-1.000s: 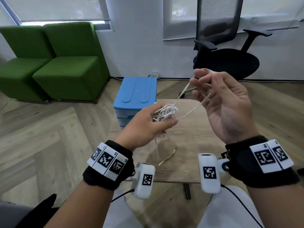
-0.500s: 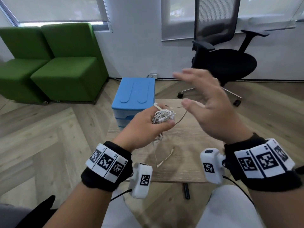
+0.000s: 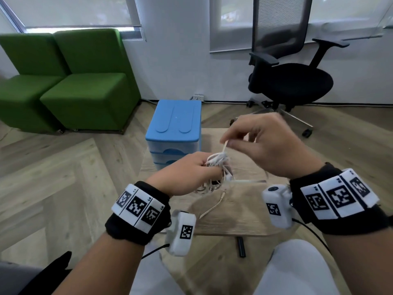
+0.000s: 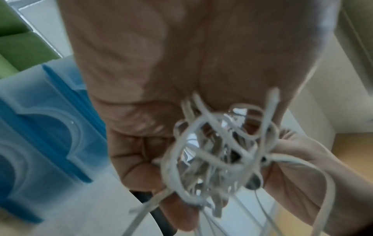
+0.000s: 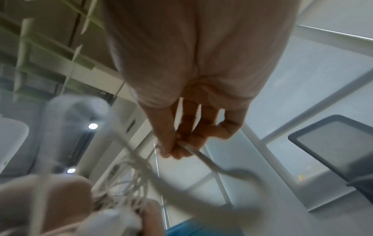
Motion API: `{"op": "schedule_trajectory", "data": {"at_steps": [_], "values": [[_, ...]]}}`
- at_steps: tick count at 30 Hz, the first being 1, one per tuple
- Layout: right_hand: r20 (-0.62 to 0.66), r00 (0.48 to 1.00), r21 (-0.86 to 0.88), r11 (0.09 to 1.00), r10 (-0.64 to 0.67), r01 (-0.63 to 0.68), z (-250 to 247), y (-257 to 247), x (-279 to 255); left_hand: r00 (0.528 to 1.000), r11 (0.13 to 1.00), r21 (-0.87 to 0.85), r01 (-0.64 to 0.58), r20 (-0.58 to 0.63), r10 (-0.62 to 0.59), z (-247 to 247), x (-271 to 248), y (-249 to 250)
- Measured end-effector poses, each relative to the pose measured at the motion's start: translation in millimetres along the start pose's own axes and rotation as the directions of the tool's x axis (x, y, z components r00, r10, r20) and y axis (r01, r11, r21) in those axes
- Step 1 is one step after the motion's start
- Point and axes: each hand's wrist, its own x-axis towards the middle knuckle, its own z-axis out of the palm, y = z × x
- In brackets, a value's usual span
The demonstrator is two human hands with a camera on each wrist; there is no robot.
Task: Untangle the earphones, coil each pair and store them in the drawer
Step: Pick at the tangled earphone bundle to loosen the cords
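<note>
My left hand (image 3: 191, 173) grips a tangled bundle of white earphones (image 3: 217, 161) above the small wooden table (image 3: 244, 211). The left wrist view shows the same knot of earphone cords (image 4: 218, 153) held between my curled fingers and thumb. Just above the bundle, my right hand (image 3: 265, 143) pinches one white cord (image 3: 224, 146) between thumb and forefinger; that cord (image 5: 195, 151) shows in the right wrist view too. A loose end with a plug (image 3: 222, 195) hangs down onto the table. The blue drawer unit (image 3: 175, 133) stands behind the table, drawers shut.
Two green armchairs (image 3: 80, 86) stand at the back left. A black office chair (image 3: 291, 77) is at the back right. A small dark object (image 3: 240, 246) lies on the wood floor under the table's near edge, between my knees.
My right hand let go of the stretched cord, swung open, then came down and pinched a cord right above the bundle. The left hand kept its grip and stayed about in place.
</note>
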Motion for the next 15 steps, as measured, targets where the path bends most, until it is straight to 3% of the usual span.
{"op": "schedule_trajectory", "data": {"at_steps": [3, 6, 10, 15], "values": [[-0.239, 0.968, 0.021, 0.997, 0.072, -0.069, 3, 3, 0, 0.997, 0.994, -0.106, 0.011, -0.072, -0.019, 2, 1, 1], [-0.361, 0.916, 0.085, 0.985, 0.173, -0.152, 10, 2, -1, 0.996, 0.96, -0.28, -0.005, -0.082, -0.019, 1, 3, 3], [-0.31, 0.905, 0.197, 0.951, 0.291, -0.238, 15, 6, -5, 0.992, 0.875, -0.482, -0.045, -0.126, -0.018, -2, 4, 1], [-0.194, 0.93, 0.162, 0.945, 0.314, -0.285, 10, 7, -11, 0.974, 0.86, -0.506, -0.068, -0.221, -0.053, 0, 6, -4]]}}
